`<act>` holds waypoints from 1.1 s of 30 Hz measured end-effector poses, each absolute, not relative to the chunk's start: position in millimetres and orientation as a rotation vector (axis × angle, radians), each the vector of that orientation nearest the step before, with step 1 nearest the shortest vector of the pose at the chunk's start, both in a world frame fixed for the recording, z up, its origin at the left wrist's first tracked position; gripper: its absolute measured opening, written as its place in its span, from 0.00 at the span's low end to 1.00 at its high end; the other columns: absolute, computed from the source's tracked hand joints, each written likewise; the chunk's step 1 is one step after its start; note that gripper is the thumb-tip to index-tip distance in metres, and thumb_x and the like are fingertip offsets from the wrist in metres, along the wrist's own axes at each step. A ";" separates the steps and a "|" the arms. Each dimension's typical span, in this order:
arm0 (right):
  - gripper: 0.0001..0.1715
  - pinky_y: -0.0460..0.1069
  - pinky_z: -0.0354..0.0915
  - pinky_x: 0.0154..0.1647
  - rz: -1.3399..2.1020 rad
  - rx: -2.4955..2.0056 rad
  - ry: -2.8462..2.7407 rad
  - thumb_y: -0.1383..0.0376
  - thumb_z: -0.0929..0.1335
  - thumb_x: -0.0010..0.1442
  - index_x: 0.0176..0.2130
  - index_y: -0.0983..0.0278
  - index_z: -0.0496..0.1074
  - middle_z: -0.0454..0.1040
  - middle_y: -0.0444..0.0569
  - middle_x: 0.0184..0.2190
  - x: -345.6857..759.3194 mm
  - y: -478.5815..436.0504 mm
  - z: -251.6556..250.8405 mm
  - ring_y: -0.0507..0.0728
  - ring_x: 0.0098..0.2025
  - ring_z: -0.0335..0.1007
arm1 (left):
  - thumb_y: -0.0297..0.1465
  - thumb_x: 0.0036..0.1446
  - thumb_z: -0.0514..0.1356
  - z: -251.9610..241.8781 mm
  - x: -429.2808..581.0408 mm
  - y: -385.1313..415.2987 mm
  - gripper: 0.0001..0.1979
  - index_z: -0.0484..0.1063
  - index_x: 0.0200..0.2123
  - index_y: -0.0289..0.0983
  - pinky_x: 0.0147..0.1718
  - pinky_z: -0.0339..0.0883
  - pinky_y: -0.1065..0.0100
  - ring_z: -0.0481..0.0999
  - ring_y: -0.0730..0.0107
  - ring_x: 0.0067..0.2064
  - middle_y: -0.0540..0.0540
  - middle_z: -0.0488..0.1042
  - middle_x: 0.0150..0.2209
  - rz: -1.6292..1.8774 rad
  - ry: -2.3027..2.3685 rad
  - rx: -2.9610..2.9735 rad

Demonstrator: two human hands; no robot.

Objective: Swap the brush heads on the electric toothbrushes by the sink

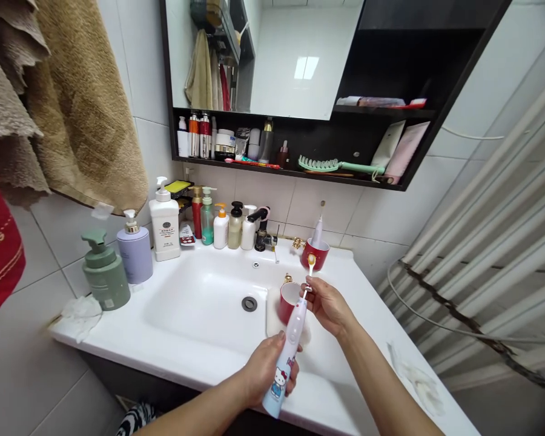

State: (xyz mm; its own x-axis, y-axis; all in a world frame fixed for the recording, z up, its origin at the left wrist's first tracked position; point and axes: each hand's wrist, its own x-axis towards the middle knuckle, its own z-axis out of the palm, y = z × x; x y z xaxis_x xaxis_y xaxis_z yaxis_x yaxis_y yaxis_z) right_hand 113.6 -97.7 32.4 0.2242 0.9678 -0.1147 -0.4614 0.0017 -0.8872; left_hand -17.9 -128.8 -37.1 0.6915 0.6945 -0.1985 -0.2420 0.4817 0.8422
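My left hand is wrapped round the handle of an electric toothbrush, pale pink above and light blue below with a cartoon cat. The toothbrush points up and slightly right, over the front right of the sink. At its neck, my right hand pinches the lower part of the white brush head. Behind the toothbrush stands a red mug, partly hidden by the handle. A second red mug farther back holds another pale toothbrush.
The white sink has a black faucet. Several pump bottles line its back and left. Above hangs a mirror cabinet with a green hairbrush on its shelf. A folding curtain is at the right, towels at the left.
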 end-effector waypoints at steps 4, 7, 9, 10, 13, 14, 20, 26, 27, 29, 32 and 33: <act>0.09 0.40 0.59 0.17 1.233 -0.988 -0.594 0.67 0.68 0.38 0.19 0.66 0.61 0.64 0.40 0.15 110.1 -100.3 27.4 0.46 0.18 0.61 | 0.54 0.38 0.40 -37.5 -19.0 -128.3 0.30 0.57 0.31 0.32 0.11 0.48 0.76 0.57 0.81 0.11 0.54 0.59 0.12 0.609 0.547 0.919; 0.09 0.41 0.60 0.18 1.235 -0.979 -0.580 0.67 0.68 0.37 0.20 0.66 0.61 0.64 0.41 0.15 109.3 -101.0 25.5 0.46 0.18 0.62 | 0.54 0.38 0.40 -38.1 -19.0 -128.1 0.30 0.57 0.31 0.32 0.11 0.48 0.76 0.57 0.81 0.11 0.54 0.59 0.12 0.613 0.548 0.912; 0.09 0.41 0.60 0.18 1.227 -0.980 -0.580 0.66 0.68 0.37 0.20 0.66 0.61 0.64 0.41 0.15 109.4 -101.9 25.3 0.46 0.18 0.62 | 0.54 0.38 0.40 -38.1 -19.2 -128.2 0.31 0.57 0.31 0.32 0.11 0.48 0.76 0.57 0.81 0.11 0.54 0.59 0.13 0.612 0.544 0.915; 0.09 0.41 0.60 0.18 1.221 -0.983 -0.581 0.66 0.68 0.37 0.20 0.66 0.62 0.64 0.40 0.15 109.5 -102.5 25.3 0.47 0.19 0.62 | 0.54 0.38 0.40 -38.0 -19.4 -128.2 0.31 0.57 0.32 0.32 0.11 0.48 0.76 0.57 0.81 0.11 0.54 0.59 0.13 0.611 0.543 0.919; 0.09 0.40 0.60 0.18 1.203 -0.985 -0.591 0.66 0.68 0.37 0.22 0.65 0.62 0.64 0.40 0.15 109.2 -104.1 24.9 0.46 0.19 0.62 | 0.54 0.39 0.40 -38.6 -19.8 -127.8 0.31 0.57 0.32 0.31 0.11 0.48 0.76 0.57 0.81 0.11 0.54 0.59 0.13 0.604 0.537 0.925; 0.09 0.40 0.60 0.18 1.200 -0.981 -0.592 0.66 0.68 0.37 0.22 0.66 0.63 0.64 0.40 0.15 108.8 -104.4 24.5 0.46 0.19 0.62 | 0.54 0.39 0.40 -39.1 -20.0 -127.6 0.31 0.57 0.33 0.32 0.11 0.48 0.76 0.57 0.81 0.11 0.54 0.59 0.13 0.602 0.533 0.924; 0.09 0.41 0.60 0.19 1.156 -0.949 -0.563 0.66 0.68 0.37 0.22 0.66 0.63 0.64 0.40 0.16 104.6 -103.8 20.2 0.46 0.19 0.62 | 0.53 0.40 0.41 -42.3 -20.4 -125.6 0.30 0.57 0.33 0.32 0.12 0.48 0.76 0.57 0.81 0.11 0.54 0.60 0.13 0.575 0.511 0.912; 0.09 0.42 0.59 0.19 1.166 -0.968 -0.625 0.65 0.68 0.38 0.22 0.66 0.63 0.64 0.40 0.16 99.6 -105.7 18.2 0.47 0.19 0.62 | 0.52 0.40 0.41 -40.4 -20.6 -126.2 0.30 0.58 0.34 0.31 0.12 0.47 0.76 0.57 0.80 0.11 0.54 0.60 0.13 0.592 0.530 0.895; 0.09 0.42 0.59 0.18 1.173 -0.981 -0.638 0.64 0.67 0.38 0.22 0.66 0.63 0.65 0.40 0.16 98.2 -106.7 17.8 0.47 0.19 0.62 | 0.52 0.40 0.41 -39.9 -20.6 -126.5 0.30 0.58 0.34 0.31 0.12 0.47 0.76 0.57 0.80 0.11 0.54 0.60 0.13 0.597 0.541 0.888; 0.08 0.41 0.57 0.17 1.173 -0.995 -0.647 0.64 0.67 0.39 0.22 0.65 0.63 0.65 0.40 0.16 95.3 -108.4 16.7 0.47 0.19 0.61 | 0.52 0.40 0.41 -39.1 -20.8 -126.9 0.29 0.58 0.33 0.32 0.12 0.47 0.76 0.57 0.81 0.11 0.54 0.60 0.13 0.604 0.558 0.878; 0.09 0.42 0.56 0.16 1.182 -0.975 -0.662 0.62 0.66 0.40 0.22 0.65 0.63 0.65 0.41 0.16 92.8 -109.3 15.4 0.47 0.18 0.61 | 0.52 0.40 0.41 -37.8 -21.4 -127.3 0.28 0.58 0.30 0.32 0.12 0.47 0.76 0.57 0.81 0.11 0.54 0.60 0.13 0.610 0.565 0.880; 0.09 0.42 0.56 0.16 1.194 -0.975 -0.674 0.62 0.66 0.41 0.22 0.65 0.63 0.65 0.41 0.16 92.7 -109.3 15.4 0.47 0.18 0.61 | 0.52 0.40 0.41 -37.4 -21.6 -127.4 0.28 0.58 0.30 0.32 0.12 0.47 0.76 0.57 0.81 0.11 0.54 0.60 0.13 0.611 0.566 0.881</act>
State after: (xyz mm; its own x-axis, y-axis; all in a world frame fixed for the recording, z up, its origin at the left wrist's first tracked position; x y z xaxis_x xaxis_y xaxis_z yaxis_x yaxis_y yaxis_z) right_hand 92.7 -109.3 15.4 0.2617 0.9633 -0.0591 -0.4471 0.0667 -0.8920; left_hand -21.6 -127.4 -37.4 0.6933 0.6925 -0.1996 -0.2517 0.4922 0.8333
